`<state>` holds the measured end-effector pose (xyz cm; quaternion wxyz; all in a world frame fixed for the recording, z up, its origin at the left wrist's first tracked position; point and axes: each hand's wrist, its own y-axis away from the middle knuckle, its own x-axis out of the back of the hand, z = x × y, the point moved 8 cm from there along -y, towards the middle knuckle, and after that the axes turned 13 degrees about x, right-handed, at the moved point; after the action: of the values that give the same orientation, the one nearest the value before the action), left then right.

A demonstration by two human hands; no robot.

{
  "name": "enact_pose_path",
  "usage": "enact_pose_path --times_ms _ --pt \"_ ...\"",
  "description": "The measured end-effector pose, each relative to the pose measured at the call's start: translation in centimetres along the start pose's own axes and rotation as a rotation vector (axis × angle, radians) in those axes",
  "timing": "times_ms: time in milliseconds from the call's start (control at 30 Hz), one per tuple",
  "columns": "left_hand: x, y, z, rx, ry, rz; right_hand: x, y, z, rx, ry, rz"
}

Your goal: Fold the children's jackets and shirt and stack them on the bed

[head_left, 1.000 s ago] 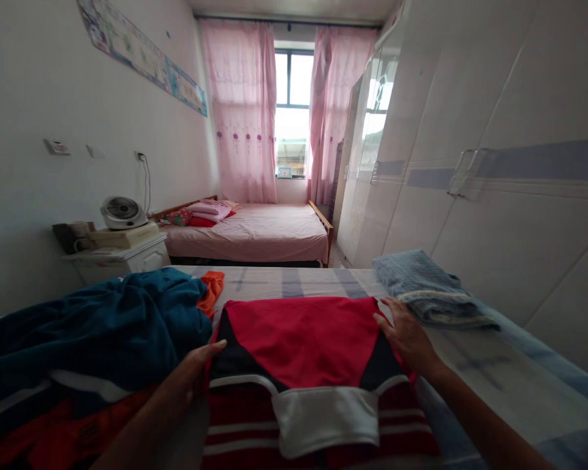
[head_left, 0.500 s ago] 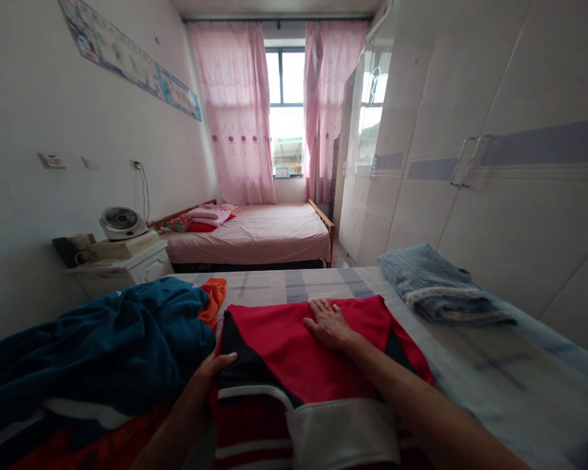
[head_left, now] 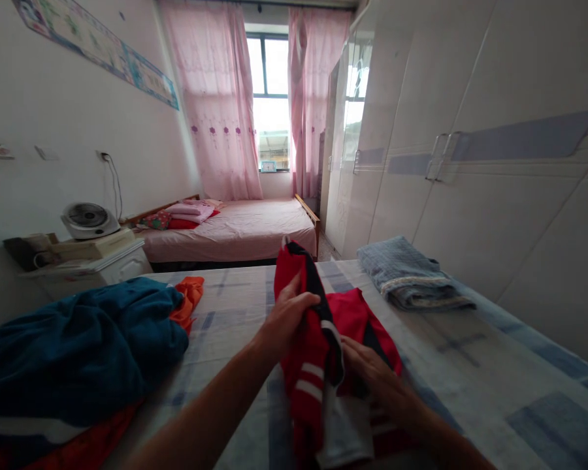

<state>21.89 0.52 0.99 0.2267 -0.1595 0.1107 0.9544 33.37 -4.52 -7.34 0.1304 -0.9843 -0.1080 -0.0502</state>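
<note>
A red sports jacket (head_left: 347, 314) with black panels and white stripes lies on the bed in front of me, its left side raised and turned inward. My left hand (head_left: 290, 318) is closed around that raised side, thumb on the black panel. My right hand (head_left: 370, 372) rests on the middle of the jacket beside the fold, fingers stretched toward the left; its fingertips touch the white-edged part. The light grey-white inner cloth (head_left: 345, 427) shows between my forearms.
A heap of dark teal clothing (head_left: 88, 333) with orange parts lies left on the checked bed sheet (head_left: 225, 346). A folded blue-grey cloth (head_left: 406, 271) sits at right, beside white wardrobes (head_left: 514, 222). Beyond are a pink bed (head_left: 255, 225) and a fan (head_left: 89, 219) on a cabinet.
My left hand has lifted the jacket's left side and carried it rightward over the middle. My right hand has drawn back from the far part of the jacket toward me. The view has shifted right.
</note>
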Motion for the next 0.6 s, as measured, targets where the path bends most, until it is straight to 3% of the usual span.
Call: enact_pose_path --times_ms 133,233,367,500,600 --pt "-6.7 -4.1 -2.9 0.013 -0.312 -0.101 5.0 2.1 1.2 -0.184 -0.328 0.303" --pt "-9.0 -4.5 -5.0 -0.006 -0.516 -0.158 7.5 3.4 1.8 -0.219 -0.353 0.371" --pt "-7.7 -0.1 -5.2 -0.360 -0.940 -0.052 9.4 4.1 2.5 -0.204 -0.156 0.340" --pt "-5.4 4.4 -8.4 -0.554 -1.394 -0.077 11.9 4.3 2.7 -0.144 0.268 0.498" --pt "-4.4 5.9 -10.6 -0.686 -1.536 -0.063 10.9 3.5 3.2 -0.146 0.136 0.462"
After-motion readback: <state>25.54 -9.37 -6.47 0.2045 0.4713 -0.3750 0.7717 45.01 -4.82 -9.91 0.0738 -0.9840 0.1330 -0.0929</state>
